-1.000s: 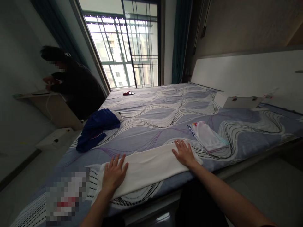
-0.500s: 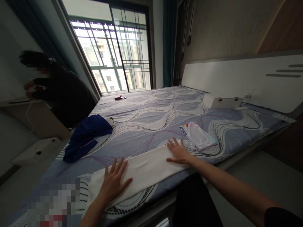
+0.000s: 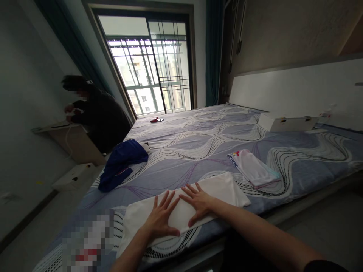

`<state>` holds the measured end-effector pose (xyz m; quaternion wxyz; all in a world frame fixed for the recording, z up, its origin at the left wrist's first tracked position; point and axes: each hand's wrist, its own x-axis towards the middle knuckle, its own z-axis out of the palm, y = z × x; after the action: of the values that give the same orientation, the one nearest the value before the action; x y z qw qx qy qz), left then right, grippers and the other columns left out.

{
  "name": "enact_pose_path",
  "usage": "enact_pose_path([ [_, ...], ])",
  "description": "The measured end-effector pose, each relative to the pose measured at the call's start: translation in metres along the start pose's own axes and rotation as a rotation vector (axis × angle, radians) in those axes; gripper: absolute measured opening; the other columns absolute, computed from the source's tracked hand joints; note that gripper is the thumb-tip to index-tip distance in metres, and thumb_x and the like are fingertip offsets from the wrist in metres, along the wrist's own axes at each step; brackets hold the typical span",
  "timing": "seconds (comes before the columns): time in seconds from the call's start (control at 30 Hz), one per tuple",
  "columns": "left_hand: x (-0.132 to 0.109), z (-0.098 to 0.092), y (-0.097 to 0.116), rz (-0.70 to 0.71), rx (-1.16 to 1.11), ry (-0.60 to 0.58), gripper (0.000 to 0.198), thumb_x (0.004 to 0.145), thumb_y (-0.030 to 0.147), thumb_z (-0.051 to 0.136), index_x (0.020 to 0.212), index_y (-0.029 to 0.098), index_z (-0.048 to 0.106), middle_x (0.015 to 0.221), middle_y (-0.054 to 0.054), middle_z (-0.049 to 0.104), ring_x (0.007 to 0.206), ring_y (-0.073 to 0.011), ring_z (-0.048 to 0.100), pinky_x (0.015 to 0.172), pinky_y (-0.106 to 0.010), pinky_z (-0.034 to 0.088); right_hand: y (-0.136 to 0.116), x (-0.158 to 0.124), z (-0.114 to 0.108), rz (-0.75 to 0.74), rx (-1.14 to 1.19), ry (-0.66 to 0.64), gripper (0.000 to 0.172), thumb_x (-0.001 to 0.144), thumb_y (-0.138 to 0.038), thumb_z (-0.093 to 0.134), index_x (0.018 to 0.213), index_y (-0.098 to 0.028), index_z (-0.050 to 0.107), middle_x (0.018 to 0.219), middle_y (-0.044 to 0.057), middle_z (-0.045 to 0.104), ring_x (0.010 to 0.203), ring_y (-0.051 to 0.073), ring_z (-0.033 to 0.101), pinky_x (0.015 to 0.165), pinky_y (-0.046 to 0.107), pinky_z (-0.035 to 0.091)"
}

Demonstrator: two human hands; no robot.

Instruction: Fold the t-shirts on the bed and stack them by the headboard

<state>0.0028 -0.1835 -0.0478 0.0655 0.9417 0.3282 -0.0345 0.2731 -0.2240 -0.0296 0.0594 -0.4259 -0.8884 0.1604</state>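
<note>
A long, folded white cloth [image 3: 224, 187], perhaps a garment, lies flat along the near edge of the bed. My left hand [image 3: 162, 215] rests on its left half with the fingers spread. Close beside it, my right hand [image 3: 198, 204] also lies flat on the cloth, fingers apart, near the middle. Neither hand grips anything. Just beyond the cloth's right end is a folded white and pink printed garment [image 3: 253, 168]. A crumpled dark blue garment [image 3: 121, 162] sits farther off to the left.
The bed [image 3: 181, 164] has a grey-purple patterned sheet. Near the headboard [image 3: 297, 87] stand a white box [image 3: 289, 122] and a clear bottle [image 3: 326, 114]. A red item [image 3: 154, 120] lies at the far side. Another person [image 3: 104, 117] leans over a small table [image 3: 70, 139] at left.
My right hand has slid left along the white cloth toward my left hand. My left hand stays on the cloth's left part. The view has turned a little to the left.
</note>
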Motion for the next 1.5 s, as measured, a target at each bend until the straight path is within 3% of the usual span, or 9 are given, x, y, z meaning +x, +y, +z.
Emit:
enact_pose_path([
  [0.23, -0.024, 0.003, -0.005, -0.086, 0.053, 0.104, 0.068, 0.091, 0.065, 0.036, 0.152, 0.046, 0.013, 0.166, -0.001, 0.01, 0.152, -0.0353, 0.011, 0.115, -0.07, 0.007, 0.023, -0.037, 0.008, 0.079, -0.032, 0.064, 0.092, 0.08, -0.075, 0.054, 0.156, -0.035, 0.021, 0.165, 0.006, 0.013, 0.151, 0.035, 0.003, 0.114, 0.063, -0.012],
  [0.33, -0.043, 0.004, -0.017, -0.223, 0.049, 0.133, 0.061, 0.094, 0.06, 0.033, 0.152, 0.046, 0.018, 0.165, 0.002, 0.015, 0.152, -0.0315, 0.013, 0.117, -0.064, 0.01, 0.047, -0.069, 0.008, 0.209, -0.075, 0.101, 0.087, 0.083, -0.075, 0.05, 0.155, -0.036, 0.023, 0.165, 0.005, 0.013, 0.151, 0.035, 0.006, 0.115, 0.063, -0.01],
  [0.47, -0.067, 0.014, -0.035, -0.443, 0.051, 0.204, 0.06, 0.094, 0.057, 0.035, 0.152, 0.039, 0.029, 0.164, -0.001, 0.023, 0.151, -0.0291, 0.018, 0.119, -0.056, 0.015, 0.084, -0.112, 0.013, 0.569, -0.145, 0.19, 0.071, 0.095, -0.065, 0.035, 0.156, -0.033, 0.02, 0.165, 0.003, 0.014, 0.151, 0.03, 0.007, 0.118, 0.061, 0.001],
  [0.63, -0.088, 0.028, -0.049, -0.545, 0.062, 0.294, 0.057, 0.096, 0.047, 0.032, 0.15, 0.032, 0.037, 0.163, -0.003, 0.027, 0.15, -0.028, 0.021, 0.118, -0.054, 0.021, 0.096, -0.129, 0.019, 0.833, -0.218, 0.224, 0.062, 0.099, -0.047, 0.03, 0.157, -0.026, 0.021, 0.165, 0.002, 0.014, 0.151, 0.03, 0.012, 0.118, 0.06, 0.008],
  [0.73, -0.092, 0.032, -0.053, -0.529, 0.046, 0.302, 0.057, 0.095, 0.046, 0.031, 0.149, 0.03, 0.039, 0.162, -0.005, 0.028, 0.15, -0.0285, 0.022, 0.118, -0.054, 0.023, 0.074, -0.116, 0.017, 0.92, -0.305, 0.296, 0.058, 0.099, -0.039, 0.029, 0.155, -0.021, 0.03, 0.163, 0.006, 0.021, 0.151, 0.034, 0.007, 0.114, 0.069, -0.003],
  [0.83, -0.093, 0.035, -0.058, -0.509, 0.018, 0.322, 0.057, 0.095, 0.046, 0.032, 0.148, 0.029, 0.042, 0.161, -0.005, 0.031, 0.149, -0.029, 0.024, 0.117, -0.054, 0.024, 0.035, -0.091, 0.021, 0.852, -0.343, 0.404, 0.058, 0.101, -0.042, 0.025, 0.152, -0.016, 0.037, 0.161, 0.009, 0.025, 0.151, 0.034, 0.002, 0.111, 0.069, -0.013],
  [0.97, -0.094, 0.04, -0.063, -0.474, -0.005, 0.381, 0.056, 0.095, 0.047, 0.032, 0.146, 0.027, 0.046, 0.16, -0.007, 0.033, 0.149, -0.0308, 0.026, 0.116, -0.057, 0.026, -0.031, -0.039, 0.042, 0.735, -0.14, 0.376, 0.07, 0.1, -0.054, 0.021, 0.153, -0.01, 0.031, 0.162, 0.014, 0.02, 0.151, 0.034, 0.008, 0.117, 0.063, -0.007],
  [1.23, -0.099, 0.047, -0.064, -0.408, -0.162, 0.604, 0.051, 0.092, 0.044, 0.04, 0.133, 0.023, 0.061, 0.152, -0.009, 0.047, 0.146, -0.0306, 0.033, 0.117, -0.055, 0.029, -0.15, 0.068, 0.069, 0.57, 0.11, 0.368, 0.082, 0.097, -0.059, 0.028, 0.155, -0.001, 0.02, 0.162, 0.02, 0.009, 0.151, 0.036, 0.0, 0.118, 0.063, -0.004],
  [1.5, -0.116, 0.042, -0.068, -0.437, -0.768, 0.876, 0.046, 0.089, 0.042, 0.049, 0.13, 0.025, 0.063, 0.145, -0.004, 0.055, 0.144, -0.023, 0.038, 0.123, -0.045, 0.025, -0.207, 0.095, 0.079, 0.046, -0.074, 0.37, 0.088, 0.091, -0.058, 0.044, 0.154, -0.002, 0.021, 0.16, 0.021, 0.025, 0.15, 0.036, 0.012, 0.118, 0.066, 0.005],
])
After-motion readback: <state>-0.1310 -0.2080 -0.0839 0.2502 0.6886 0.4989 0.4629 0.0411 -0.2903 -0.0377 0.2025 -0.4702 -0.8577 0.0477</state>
